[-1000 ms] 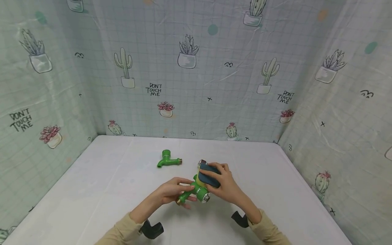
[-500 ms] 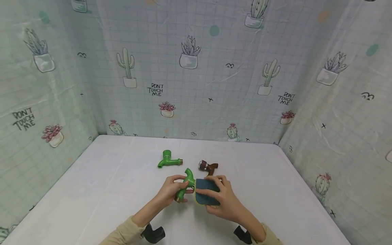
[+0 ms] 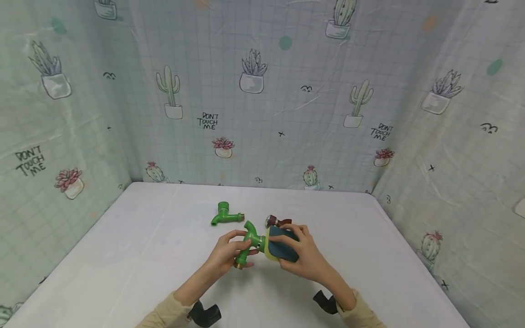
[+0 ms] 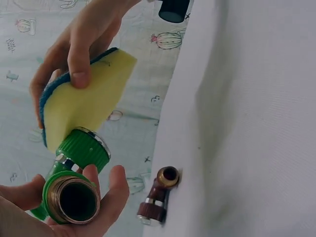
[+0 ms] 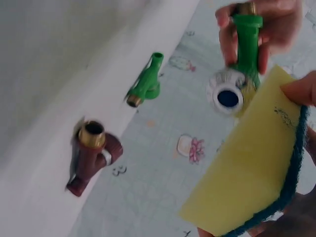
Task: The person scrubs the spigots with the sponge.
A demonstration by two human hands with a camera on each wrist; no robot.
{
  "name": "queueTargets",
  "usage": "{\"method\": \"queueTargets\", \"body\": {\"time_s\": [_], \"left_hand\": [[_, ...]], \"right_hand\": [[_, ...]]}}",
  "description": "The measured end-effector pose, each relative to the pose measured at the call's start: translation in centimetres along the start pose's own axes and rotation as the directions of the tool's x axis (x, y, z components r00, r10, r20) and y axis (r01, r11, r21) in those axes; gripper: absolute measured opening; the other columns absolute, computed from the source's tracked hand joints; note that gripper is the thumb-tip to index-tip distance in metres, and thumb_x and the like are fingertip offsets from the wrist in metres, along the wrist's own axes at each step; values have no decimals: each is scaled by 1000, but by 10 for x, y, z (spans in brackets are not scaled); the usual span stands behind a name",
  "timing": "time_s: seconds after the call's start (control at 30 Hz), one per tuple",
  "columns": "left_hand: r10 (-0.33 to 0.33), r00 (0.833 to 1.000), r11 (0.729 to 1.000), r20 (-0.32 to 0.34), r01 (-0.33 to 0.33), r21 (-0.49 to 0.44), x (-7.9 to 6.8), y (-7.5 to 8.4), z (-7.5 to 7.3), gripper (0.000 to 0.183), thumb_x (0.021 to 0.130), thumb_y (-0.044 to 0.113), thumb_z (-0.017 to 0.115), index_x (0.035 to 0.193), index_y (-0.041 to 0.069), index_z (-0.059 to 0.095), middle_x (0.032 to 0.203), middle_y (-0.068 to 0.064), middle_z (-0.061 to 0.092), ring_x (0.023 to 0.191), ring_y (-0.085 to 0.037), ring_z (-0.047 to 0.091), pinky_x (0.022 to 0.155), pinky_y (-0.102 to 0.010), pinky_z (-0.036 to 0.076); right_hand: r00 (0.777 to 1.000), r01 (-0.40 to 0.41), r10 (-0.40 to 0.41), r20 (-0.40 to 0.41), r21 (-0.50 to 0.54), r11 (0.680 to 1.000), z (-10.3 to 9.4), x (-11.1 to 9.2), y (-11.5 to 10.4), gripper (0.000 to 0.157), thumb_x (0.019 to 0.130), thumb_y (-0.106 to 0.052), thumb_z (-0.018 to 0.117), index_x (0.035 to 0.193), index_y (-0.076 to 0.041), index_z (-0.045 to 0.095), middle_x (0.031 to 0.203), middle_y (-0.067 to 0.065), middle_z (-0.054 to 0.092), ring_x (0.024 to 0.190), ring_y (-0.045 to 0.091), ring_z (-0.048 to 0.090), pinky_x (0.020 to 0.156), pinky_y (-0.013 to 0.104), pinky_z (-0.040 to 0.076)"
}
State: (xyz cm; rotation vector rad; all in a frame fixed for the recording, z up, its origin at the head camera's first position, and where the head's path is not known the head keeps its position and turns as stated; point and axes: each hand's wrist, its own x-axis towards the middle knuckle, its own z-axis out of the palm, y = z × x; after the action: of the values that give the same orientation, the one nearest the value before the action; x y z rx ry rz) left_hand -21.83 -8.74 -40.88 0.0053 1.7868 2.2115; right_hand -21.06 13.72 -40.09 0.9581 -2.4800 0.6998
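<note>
My left hand [image 3: 227, 253] grips a green faucet [image 3: 251, 240] by its threaded inlet pipe, above the table. In the left wrist view the open brass thread of that pipe faces the camera. A sponge [image 3: 283, 243], yellow with a dark blue scouring layer, is held by my right hand [image 3: 305, 255], thumb on one side and fingers on the other. The sponge's yellow face [image 4: 94, 101] touches the faucet's ribbed green knob [image 4: 85, 148]. From the head view the sponge hides most of this knob.
A second green faucet [image 3: 226, 214] lies on the white table [image 3: 164, 237] toward the back. Right of it is a dark red-brown faucet [image 3: 274, 221], partly behind the sponge in the head view. Cactus-print cloth [image 3: 254, 118] walls the back and sides.
The faucet has been turned in my left hand, so its spout points away and its knob sideways. The sponge shifted from the faucet's body to the knob, dipping and rising again.
</note>
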Motion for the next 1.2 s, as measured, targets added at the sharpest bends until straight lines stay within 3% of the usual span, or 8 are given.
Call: {"method": "queueTargets", "body": {"time_s": [0.17,0.33,0.47,0.6,0.77,0.87,1.03,1.2], "left_hand": [[-2,1000,1000,-26,1,-2,-1,-3,-1,40,87,10,55,122,-4,40,114,-20,55,91,-30,65,66,-50,54],[19,1000,998,-12,-19,57,1,-6,0,41,86,10,56,123,-2,40,97,-9,65,91,-27,65,62,-40,54],[54,999,995,0,-54,84,0,-5,3,39,87,9,55,122,-1,41,94,-7,66,90,-25,66,63,-33,51],[59,998,997,-8,-58,56,-2,-6,3,39,87,10,55,121,-1,40,99,-11,65,89,-24,66,65,-39,54],[44,998,999,-44,-43,29,-1,-5,4,39,88,12,55,122,0,40,103,-12,64,91,-21,65,62,-40,55],[45,997,999,-61,-44,31,-1,-3,5,39,87,13,55,121,0,41,102,-13,64,90,-21,66,61,-40,54],[64,995,998,-72,-62,31,-2,-3,10,36,85,12,57,116,-2,44,98,-13,61,80,-19,65,67,-49,54],[63,994,998,-91,-65,-14,-1,-1,10,31,86,10,57,112,-1,44,110,-21,58,89,-28,65,69,-52,53]], "right_hand": [[999,-27,26,-22,-34,999,-6,0,6,48,66,-19,70,110,-37,58,121,4,48,100,17,34,73,33,35],[996,-59,59,-74,0,998,0,10,-4,49,73,-22,69,118,-35,54,126,7,46,102,19,35,74,36,42],[995,-99,99,-21,6,995,3,12,-7,49,76,-22,66,120,-36,52,127,7,45,101,19,36,72,34,40],[994,-101,101,37,12,995,-6,8,0,48,74,-20,65,117,-36,55,124,8,48,98,20,36,70,34,38],[998,-51,50,-34,-45,998,-11,4,3,51,69,-19,68,115,-37,56,123,5,48,100,18,35,71,34,38],[993,38,-49,-105,-107,993,-7,4,-2,55,68,-20,71,117,-37,54,127,5,45,104,19,34,75,39,41],[956,228,-271,-108,-306,924,9,4,-13,60,64,-27,76,120,-35,53,130,10,41,109,27,33,80,46,37],[949,224,-291,-125,-384,896,10,1,-4,60,59,-26,78,114,-35,57,127,9,42,108,28,34,78,44,32]]}}
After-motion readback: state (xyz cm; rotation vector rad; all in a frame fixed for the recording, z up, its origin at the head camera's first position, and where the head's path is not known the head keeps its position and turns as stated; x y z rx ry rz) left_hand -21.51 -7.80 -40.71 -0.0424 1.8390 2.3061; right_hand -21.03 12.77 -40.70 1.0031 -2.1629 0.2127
